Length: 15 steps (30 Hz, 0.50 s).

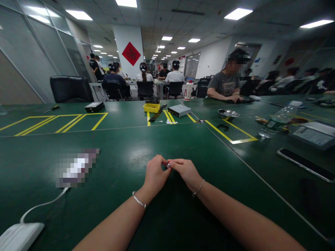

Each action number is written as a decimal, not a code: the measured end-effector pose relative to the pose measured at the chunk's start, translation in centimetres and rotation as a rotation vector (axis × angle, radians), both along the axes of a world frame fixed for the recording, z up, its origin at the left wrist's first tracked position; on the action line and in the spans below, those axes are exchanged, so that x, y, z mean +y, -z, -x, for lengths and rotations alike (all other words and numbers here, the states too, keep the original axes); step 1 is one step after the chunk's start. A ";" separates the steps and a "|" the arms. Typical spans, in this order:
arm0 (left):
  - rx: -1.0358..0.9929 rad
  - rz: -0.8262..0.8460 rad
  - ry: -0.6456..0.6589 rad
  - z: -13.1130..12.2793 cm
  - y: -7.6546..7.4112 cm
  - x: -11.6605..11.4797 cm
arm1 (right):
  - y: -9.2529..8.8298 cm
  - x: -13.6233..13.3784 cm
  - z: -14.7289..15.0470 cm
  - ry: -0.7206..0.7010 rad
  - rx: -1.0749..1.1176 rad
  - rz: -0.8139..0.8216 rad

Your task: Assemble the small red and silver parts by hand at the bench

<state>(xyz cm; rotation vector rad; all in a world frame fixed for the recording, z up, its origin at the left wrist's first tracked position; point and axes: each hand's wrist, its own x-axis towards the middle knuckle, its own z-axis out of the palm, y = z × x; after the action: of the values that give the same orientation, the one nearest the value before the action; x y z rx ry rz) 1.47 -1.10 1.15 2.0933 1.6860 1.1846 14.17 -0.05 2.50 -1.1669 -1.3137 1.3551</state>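
My left hand (157,174) and my right hand (186,171) meet above the green table (125,219), fingertips touching. Between them is a small, shiny, silvery piece (168,166), too small and too covered by the fingers to name. The left thumb and fingers curl round it from one side, and the right thumb and forefinger pinch at it from the other. Both hands are closed. A phone (78,167), blurred out on its screen, lies left of my hands with a white cable (44,206) plugged into it.
A white block (21,237) sits at the cable's near end. Farther off are a yellow bin (151,108), a grey box (179,110), a metal bowl (228,113) and a black box (94,107). Rightward stand a water bottle (278,120) and a dark phone (306,164). A person (226,82) sits across.
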 end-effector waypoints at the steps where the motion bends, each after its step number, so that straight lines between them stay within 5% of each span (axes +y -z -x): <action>1: 0.012 0.003 -0.003 0.0 0.0 0.0 | -0.1 0.0 0.0 -0.006 -0.019 -0.002; 15: 0.083 0.045 -0.018 -0.1 0.1 0.0 | 0.2 0.4 0.2 -0.037 -0.136 -0.064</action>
<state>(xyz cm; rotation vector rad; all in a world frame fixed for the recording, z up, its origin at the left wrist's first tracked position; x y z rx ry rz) 1.52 -1.15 1.05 2.1325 1.7539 1.0677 14.01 0.35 2.31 -1.2135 -1.4717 1.2689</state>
